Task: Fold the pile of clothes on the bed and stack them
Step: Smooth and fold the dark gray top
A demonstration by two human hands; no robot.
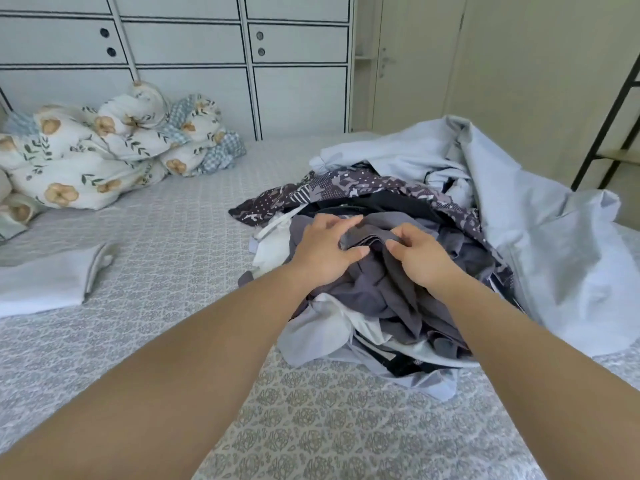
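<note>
A: Grey cloth at the top of the pile of clothes (398, 271) is being taken up, as seen from the head view. The grey garment (377, 282) is pinched by the left hand (325, 251), thumb under a fold and fingers curled over it. The same fold is gripped by the right hand (420, 258), just beside the left, fingers bent down into the fabric.

B: And progress can be judged from what is laid out. One pale folded piece (45, 282) is seen flat on the bed (173, 220), well apart from the pile, to the left. Nothing is stacked on it, so a stack is hardly begun.

A: Most of the work is judged to be left. A patterned dark garment (346, 192), white pieces and a large light blue sheet-like cloth (536, 220) are heaped together, unfolded, right of centre on the bed.

B: Orientation, then. The grey garment is crumpled, so no true long axis can be read. Its visible ridge is run roughly from the hands down toward the camera.

A: The pile as a whole is stretched from near the bed's close edge away to the far right.

B: A floral duvet (104, 157) is bunched at the far left, before the cabinets (190, 46).
</note>
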